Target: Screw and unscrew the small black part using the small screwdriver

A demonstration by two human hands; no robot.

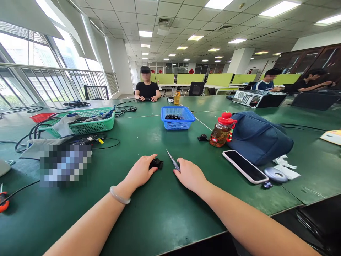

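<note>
My left hand [141, 171] has its thumb and fingers closed around a small black part [157, 163] on the green table [160, 220]. A pale bracelet circles that wrist. Just to the right, my right hand [191, 175] rests on the table with a slim, pointed metal tool [173, 160] between thumb and fingers. The tool's tip points forward and slightly left; its rear end is hidden by the hand. A gap separates the tool from the black part. Farther ahead stands a blue plastic basket [178, 124] holding small black pieces [172, 117].
Left are a green basket [105, 124] of gloves and cables, and a red container [44, 117]. To the right lie another black part [202, 137], a red-lidded bottle [218, 131], a navy bag [262, 138] and a phone [245, 166]. A person [147, 87] sits opposite.
</note>
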